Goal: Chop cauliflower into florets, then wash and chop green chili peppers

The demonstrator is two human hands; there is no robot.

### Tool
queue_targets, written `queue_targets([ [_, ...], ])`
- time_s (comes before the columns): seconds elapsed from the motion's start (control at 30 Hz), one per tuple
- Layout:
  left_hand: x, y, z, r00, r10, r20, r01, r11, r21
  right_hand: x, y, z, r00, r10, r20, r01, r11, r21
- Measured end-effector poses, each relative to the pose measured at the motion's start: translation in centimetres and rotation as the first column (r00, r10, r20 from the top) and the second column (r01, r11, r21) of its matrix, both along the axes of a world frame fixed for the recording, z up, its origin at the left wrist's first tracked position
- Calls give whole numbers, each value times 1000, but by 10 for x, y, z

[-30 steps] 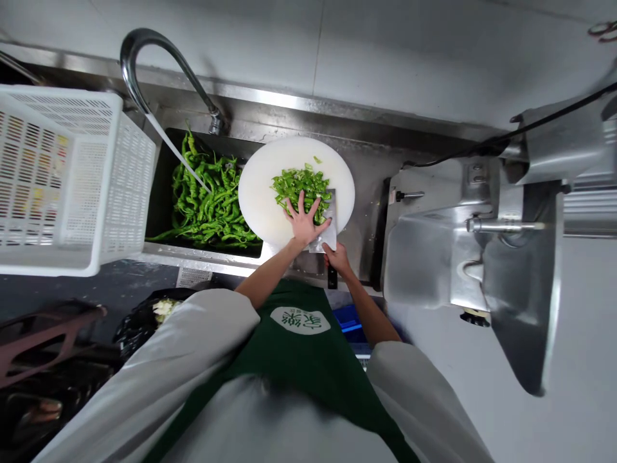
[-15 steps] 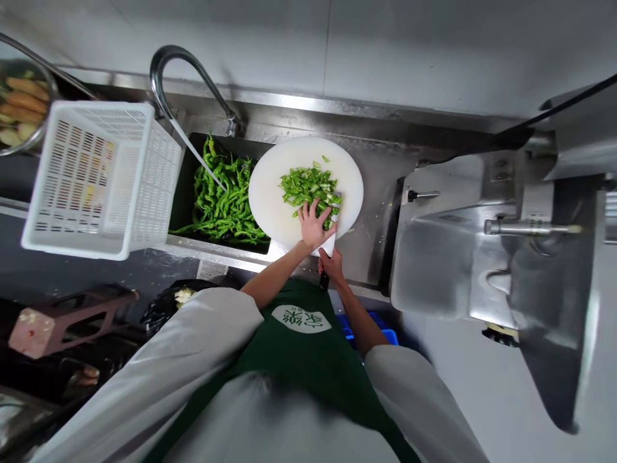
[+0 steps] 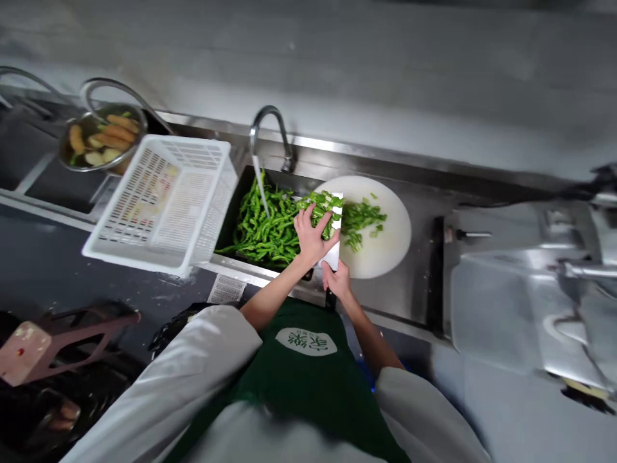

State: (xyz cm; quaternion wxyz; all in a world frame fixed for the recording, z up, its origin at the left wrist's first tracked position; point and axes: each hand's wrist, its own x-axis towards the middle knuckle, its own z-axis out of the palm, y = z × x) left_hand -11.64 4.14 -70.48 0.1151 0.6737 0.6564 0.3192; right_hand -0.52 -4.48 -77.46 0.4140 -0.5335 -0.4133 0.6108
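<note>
My right hand [image 3: 338, 278] is closed on the dark handle of a wide-bladed knife [image 3: 331, 258]. Cut green peppers [image 3: 322, 202] lie on the blade, and my left hand [image 3: 311, 236] presses against them with its fingers spread. Blade and hands are over the left edge of the round white cutting board [image 3: 393, 254]. More cut pieces [image 3: 359, 218] remain on the board. Left of my hands, whole green peppers [image 3: 260, 225] fill the dark sink basin, with water running onto them from the curved faucet [image 3: 270, 110].
A white plastic basket [image 3: 187, 257] stands left of the basin. Behind it is a metal bowl [image 3: 103, 138] of carrots and pale vegetables. A steel machine [image 3: 496, 302] stands at the right. A pink stool [image 3: 24, 354] is at the lower left.
The view has shifted, with things appearing farther right. My hands have moved left across the board with the knife, which now carries cut peppers away from the pile.
</note>
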Motion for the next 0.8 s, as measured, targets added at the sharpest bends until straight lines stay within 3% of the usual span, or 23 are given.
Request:
queue_targets([
  [0.13, -150, 1, 14, 977, 215, 5, -215, 975, 57, -136, 27, 21, 979, 203, 8, -204, 977, 65],
  [0.27, -305, 13, 6, 900, 434, 48, -436, 895, 95, -284, 63, 41, 902, 432, -3, -431, 900, 59],
  [0.33, -376, 24, -4, 834, 546, 84, -547, 837, -5, -347, 84, 50, 864, 498, 71, -501, 865, 27],
  [0.43, -459, 32, -18, 724, 687, 59, -632, 695, -343, -415, 112, 59, 790, 557, 255, -562, 825, -60],
  [0.47, -477, 30, -21, 719, 694, 30, -622, 663, -416, -429, 119, 61, 763, 570, 305, -575, 814, -80],
  [0.5, -490, 27, -24, 746, 665, 13, -592, 673, -445, -441, 123, 61, 745, 573, 341, -582, 809, -87],
  [0.53, -497, 23, -25, 803, 596, 12, -533, 727, -432, -449, 126, 61, 737, 573, 359, -584, 807, -89],
  [0.6, -499, 15, -28, 943, 329, 36, -300, 895, -330, -458, 128, 61, 750, 569, 336, -577, 812, -87],
  [0.63, -497, 13, -30, 985, 166, 51, -146, 949, -280, -459, 127, 61, 763, 573, 299, -576, 813, -87],
  [0.7, -495, 11, -34, 995, -69, 72, 84, 969, -233, -453, 122, 64, 778, 595, 200, -589, 802, -95],
  [0.73, -497, 11, -38, 992, -93, 82, 111, 964, -240, -445, 119, 67, 779, 608, 154, -599, 794, -102],
  [0.8, -512, 15, -46, 994, 30, 107, 5, 950, -313, -417, 111, 77, 776, 625, 90, -617, 780, -104],
])
